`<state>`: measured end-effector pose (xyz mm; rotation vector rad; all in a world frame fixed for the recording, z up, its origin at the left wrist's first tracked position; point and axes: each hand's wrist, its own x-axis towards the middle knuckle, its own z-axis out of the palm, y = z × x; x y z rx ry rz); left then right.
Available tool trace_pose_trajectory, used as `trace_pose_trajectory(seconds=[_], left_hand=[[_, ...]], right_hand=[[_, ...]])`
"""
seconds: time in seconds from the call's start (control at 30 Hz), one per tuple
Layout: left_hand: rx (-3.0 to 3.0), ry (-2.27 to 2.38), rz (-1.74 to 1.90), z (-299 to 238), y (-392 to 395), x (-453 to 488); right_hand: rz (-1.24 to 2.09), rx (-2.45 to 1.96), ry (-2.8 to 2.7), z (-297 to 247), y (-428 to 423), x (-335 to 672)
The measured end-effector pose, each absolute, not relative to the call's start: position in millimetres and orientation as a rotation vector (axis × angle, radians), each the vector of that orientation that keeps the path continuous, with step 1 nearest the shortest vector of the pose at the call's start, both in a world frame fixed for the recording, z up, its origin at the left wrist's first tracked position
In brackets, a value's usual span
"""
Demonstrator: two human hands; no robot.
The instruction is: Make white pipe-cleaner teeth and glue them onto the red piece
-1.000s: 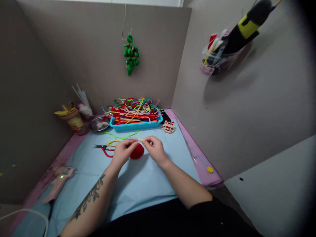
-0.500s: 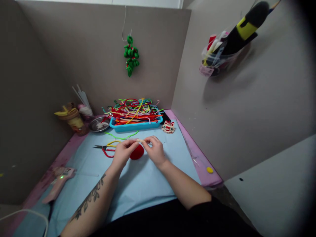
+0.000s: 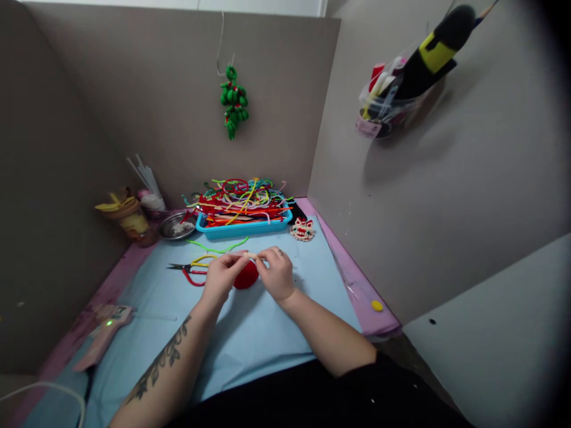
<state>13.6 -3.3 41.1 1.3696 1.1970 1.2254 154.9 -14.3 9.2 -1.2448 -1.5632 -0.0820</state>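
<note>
A short cream-coloured piece, perhaps pipe cleaner (image 3: 250,255), is pinched between the fingertips of both hands. My left hand (image 3: 222,274) grips its left end, and my right hand (image 3: 277,274) closes on the right end. Just below the fingers lies a round red fuzzy piece (image 3: 246,276), partly hidden by the hands. Scissors with one yellow and one red handle (image 3: 190,268) rest left of my left hand, their handle ends partly covered by it. A bent green pipe cleaner (image 3: 217,247) lies beyond the hands on the blue cloth.
Behind stands a blue tray (image 3: 243,230) heaped with colourful pipe cleaners. A metal bowl (image 3: 176,227) and a brown cup (image 3: 129,219) are back left; a pink glue gun (image 3: 103,337) lies front left. A cream-and-red figure (image 3: 302,230) sits right of the tray, a yellow cap (image 3: 377,305) farther right.
The whole view has shifted slightly. Both hands keep their pinch on the cream piece, and the fingers of my right hand have turned a little around its end.
</note>
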Motion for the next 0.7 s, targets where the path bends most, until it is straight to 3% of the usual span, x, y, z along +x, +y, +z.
trace_pose_trajectory(seconds=[0.13,0.27,0.7], left_hand=[[1.409,1.232,1.236,39,-3,15],[1.495,1.229,1.212,40,-2,12],[2.039,0.938,1.043,43,6,-13]], right_hand=[[-0.169,-1.259,-1.565,6,-14,151],[-0.017,-1.218,-1.591,7,-16,151],[1.287,-0.884,-1.525,21,-10,169]])
